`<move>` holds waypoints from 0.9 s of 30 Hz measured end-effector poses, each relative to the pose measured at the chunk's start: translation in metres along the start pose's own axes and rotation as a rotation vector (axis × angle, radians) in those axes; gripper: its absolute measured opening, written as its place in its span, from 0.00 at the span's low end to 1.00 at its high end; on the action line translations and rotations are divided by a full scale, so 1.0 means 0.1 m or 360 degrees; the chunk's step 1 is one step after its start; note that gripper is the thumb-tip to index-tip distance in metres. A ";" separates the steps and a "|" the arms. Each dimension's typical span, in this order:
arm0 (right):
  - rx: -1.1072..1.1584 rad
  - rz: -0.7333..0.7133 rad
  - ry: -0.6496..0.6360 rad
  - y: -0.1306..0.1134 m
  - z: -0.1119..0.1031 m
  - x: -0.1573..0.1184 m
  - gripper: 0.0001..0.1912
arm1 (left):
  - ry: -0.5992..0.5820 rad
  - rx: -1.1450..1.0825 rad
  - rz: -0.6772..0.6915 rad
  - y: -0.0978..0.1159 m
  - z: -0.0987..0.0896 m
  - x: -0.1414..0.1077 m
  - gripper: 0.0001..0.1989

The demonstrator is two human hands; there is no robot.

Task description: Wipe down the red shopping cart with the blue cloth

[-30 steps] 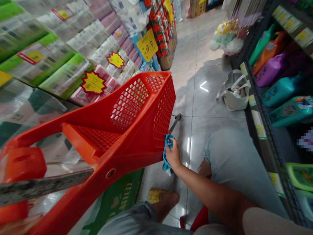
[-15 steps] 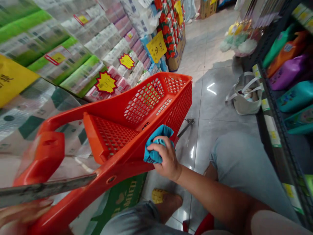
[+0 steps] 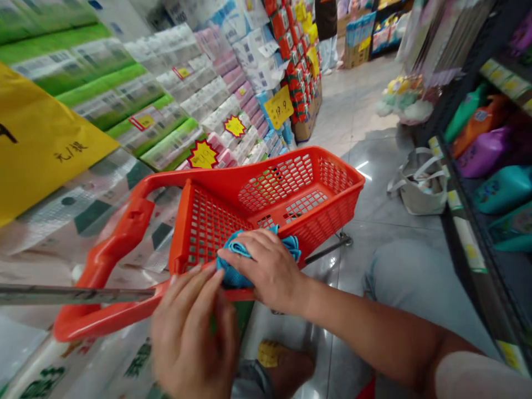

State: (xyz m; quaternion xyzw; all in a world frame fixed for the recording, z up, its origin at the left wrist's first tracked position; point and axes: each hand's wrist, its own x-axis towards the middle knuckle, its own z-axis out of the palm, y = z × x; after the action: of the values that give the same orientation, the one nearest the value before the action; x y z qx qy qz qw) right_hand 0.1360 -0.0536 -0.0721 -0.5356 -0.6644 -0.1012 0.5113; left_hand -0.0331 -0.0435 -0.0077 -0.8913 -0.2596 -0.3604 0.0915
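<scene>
A red plastic shopping cart [image 3: 332, 216] with a perforated basket stands tilted across the middle of the view. My right hand [image 3: 276, 271] is closed round a bunched blue cloth [image 3: 235, 271] and presses it onto the cart's near side rim. Just left of the cloth is my left hand [image 3: 193, 338], its fingers bent but apart, with nothing seen in it. Its fingertips come close to the rim and the cloth; whether they touch is unclear. A grey metal bar [image 3: 75, 295] runs in from the left to the cart's frame near its handle [image 3: 118, 244].
Stacked tissue packs [image 3: 174, 149] with yellow price signs line the left. On the right, a shelf holds colourful detergent bottles [image 3: 484, 152], with a pale tote bag [image 3: 424, 185] on the floor beside it. My knee [image 3: 407, 282] is right of the cart. Farther off, someone's legs [image 3: 329, 50] show.
My left hand has come up from the lower left to beside the cloth. My right hand has shifted slightly left along the rim, and the cart now appears farther right and more level.
</scene>
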 end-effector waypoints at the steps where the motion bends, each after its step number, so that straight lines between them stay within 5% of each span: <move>1: -0.0052 0.0028 0.0008 0.11 -0.04 -0.08 0.24 | -0.0070 0.0105 0.0045 -0.02 0.15 0.04 0.23; 5: -0.0311 0.0230 0.0212 0.54 -0.32 -0.41 0.24 | -0.0123 0.0463 0.0126 -0.06 0.50 0.12 0.19; 8: -0.0396 0.0439 0.0389 0.53 -0.30 -0.45 0.23 | -0.0075 0.0535 0.0047 0.01 0.63 0.16 0.15; 12: -0.0247 0.0303 0.0182 0.33 -0.11 -0.38 0.28 | -0.0111 0.0416 0.0030 0.10 0.81 0.20 0.14; 15: -0.0238 0.0203 0.0094 0.53 -0.25 -0.50 0.33 | -0.0087 0.0346 0.0075 0.05 0.87 0.20 0.15; 17: -0.0371 0.0329 0.0243 0.80 -0.43 -0.65 0.33 | -0.0078 0.0323 0.0100 -0.01 0.87 0.21 0.16; 20: -0.0568 0.0655 0.0725 1.01 -0.54 -0.80 0.30 | -0.0062 0.0314 0.0108 -0.04 0.87 0.24 0.14; 23: -0.0463 0.0655 0.0894 0.78 -0.21 -0.79 0.29 | -0.0037 0.0340 0.0093 -0.02 0.90 0.28 0.13; 27: -0.0255 0.0261 0.0618 0.41 0.40 -0.79 0.26 | -0.0009 0.0388 0.0130 -0.01 0.92 0.30 0.12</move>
State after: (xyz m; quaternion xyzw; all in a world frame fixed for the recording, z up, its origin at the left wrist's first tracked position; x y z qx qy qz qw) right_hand 0.1388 -0.0574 -0.1695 -0.5973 -0.4974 -0.2130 0.5919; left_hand 0.0394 0.0020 -0.0534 -0.8843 -0.2651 -0.3198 0.2131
